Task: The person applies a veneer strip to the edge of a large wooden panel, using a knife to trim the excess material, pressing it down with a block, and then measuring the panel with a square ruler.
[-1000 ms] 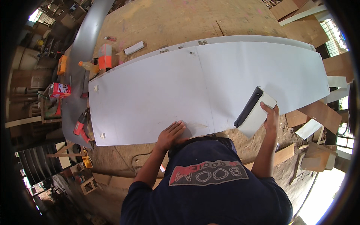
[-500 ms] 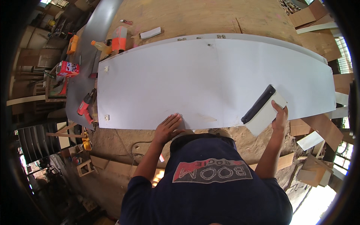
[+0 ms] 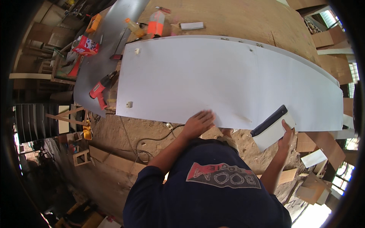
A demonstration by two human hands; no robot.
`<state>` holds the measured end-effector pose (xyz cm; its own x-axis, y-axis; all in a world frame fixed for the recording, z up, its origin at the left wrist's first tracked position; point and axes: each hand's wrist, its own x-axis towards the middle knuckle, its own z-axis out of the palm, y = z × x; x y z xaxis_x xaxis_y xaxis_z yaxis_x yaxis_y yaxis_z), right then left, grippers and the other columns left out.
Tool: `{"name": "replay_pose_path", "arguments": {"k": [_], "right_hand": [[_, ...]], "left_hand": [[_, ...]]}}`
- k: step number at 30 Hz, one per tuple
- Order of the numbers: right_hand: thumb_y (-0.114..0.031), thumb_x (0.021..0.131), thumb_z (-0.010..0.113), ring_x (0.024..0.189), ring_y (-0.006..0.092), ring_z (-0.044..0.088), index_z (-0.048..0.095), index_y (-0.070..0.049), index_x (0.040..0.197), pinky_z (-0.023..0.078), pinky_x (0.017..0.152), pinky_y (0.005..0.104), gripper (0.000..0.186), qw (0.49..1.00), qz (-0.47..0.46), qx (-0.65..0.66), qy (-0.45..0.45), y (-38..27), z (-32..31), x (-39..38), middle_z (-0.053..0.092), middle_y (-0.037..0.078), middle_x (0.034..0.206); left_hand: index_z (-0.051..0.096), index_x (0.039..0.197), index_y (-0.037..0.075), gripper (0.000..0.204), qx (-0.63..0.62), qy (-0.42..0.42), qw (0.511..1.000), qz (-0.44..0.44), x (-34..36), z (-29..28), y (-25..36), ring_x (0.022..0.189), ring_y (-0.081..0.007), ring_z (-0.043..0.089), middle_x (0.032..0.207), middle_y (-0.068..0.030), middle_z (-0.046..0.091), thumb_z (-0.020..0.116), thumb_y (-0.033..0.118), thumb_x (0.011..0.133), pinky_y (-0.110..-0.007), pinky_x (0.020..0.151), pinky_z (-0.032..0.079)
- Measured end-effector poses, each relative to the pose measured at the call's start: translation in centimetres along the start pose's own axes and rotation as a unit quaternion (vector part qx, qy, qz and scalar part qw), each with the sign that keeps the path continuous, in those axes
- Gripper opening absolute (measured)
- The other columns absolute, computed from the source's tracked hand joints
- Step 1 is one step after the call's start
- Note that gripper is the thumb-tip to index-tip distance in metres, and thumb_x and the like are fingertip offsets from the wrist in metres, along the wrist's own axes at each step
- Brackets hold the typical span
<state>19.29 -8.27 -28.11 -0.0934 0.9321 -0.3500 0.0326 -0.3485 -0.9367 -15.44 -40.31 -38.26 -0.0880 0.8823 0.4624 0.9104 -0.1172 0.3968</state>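
Head view: here comes the pale dark-edged tool (image 3: 274, 131), closer to the smudge (image 3: 242, 118) now, at half past three! The white panel (image 3: 182, 76) fills centre, brown worktop (image 3: 235, 19) beyond at twelve, red heat gun (image 3: 97, 91) towards nine. Right hand (image 3: 287, 137) grips the tool; left hand (image 3: 200, 122), blurred, fingers extended at the panel's near edge, contact unclear.

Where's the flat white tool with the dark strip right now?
Head view, right of centre: the flat white tool with the dark strip is in the person's right hand, seen across the near edge of the large flat white panel.
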Motion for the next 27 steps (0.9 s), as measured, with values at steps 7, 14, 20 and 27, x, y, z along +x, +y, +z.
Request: {"name": "replay_pose_path", "arguments": {"k": [7, 14, 20, 27], "right_hand": [[-0.004, 0.093, 0.079, 0.118, 0.03, 0.072, 0.063, 0.003, 0.144, 0.059, 0.101, 0.0412, 0.053, 0.999, -0.003, 0.015, -0.042, 0.2, 6.2, -3.3, 0.072, 0.013, 0.131], [-0.004, 0.093, 0.078, 0.118, 0.0307, 0.072, 0.063, 0.003, 0.143, 0.06, 0.1, 0.0438, 0.053, 0.995, -0.004, 0.039, -0.088, -0.4, 10.8, -4.6, 0.072, 0.014, 0.132], [-0.007, 0.095, 0.078, 0.119, 0.0316, 0.072, 0.063, 0.003, 0.144, 0.06, 0.102, 0.0447, 0.053, 0.995, 0.009, 0.035, -0.094, -0.4, 10.3, -2.0, 0.072, 0.014, 0.134], [-0.008, 0.094, 0.08, 0.117, 0.0309, 0.072, 0.065, 0.004, 0.142, 0.06, 0.1, 0.0432, 0.052, 0.989, 0.051, 0.071, -0.12, -0.6, 11.6, 2.0, 0.074, 0.014, 0.129]], "left_hand": [[0.061, 0.155, 0.011, 0.072, 0.051, -0.129, 0.983, -0.121, -5.8, -7.2, -4.7, 0.159, -0.0292, 0.046, 0.167, -0.0093, 0.055, 0.068, 0.059, 0.102, -0.051, 0.134, 0.033], [0.071, 0.139, 0.009, 0.06, 0.047, -0.077, 0.993, -0.081, -4.9, -4.9, -3.7, 0.152, -0.0353, 0.053, 0.157, -0.0087, 0.063, 0.071, 0.055, 0.101, -0.052, 0.128, 0.042], [0.069, 0.14, 0.007, 0.049, 0.039, -0.076, 0.993, -0.076, -4.9, -2.7, -1.9, 0.15, -0.0321, 0.056, 0.155, -0.009, 0.064, 0.068, 0.043, 0.106, -0.049, 0.127, 0.045], [0.063, 0.146, 0.002, 0.051, 0.035, -0.08, 0.985, -0.151, -6.3, -3.2, 0.4, 0.153, -0.0316, 0.053, 0.158, -0.0122, 0.062, 0.067, 0.032, 0.105, -0.047, 0.128, 0.043]]}}
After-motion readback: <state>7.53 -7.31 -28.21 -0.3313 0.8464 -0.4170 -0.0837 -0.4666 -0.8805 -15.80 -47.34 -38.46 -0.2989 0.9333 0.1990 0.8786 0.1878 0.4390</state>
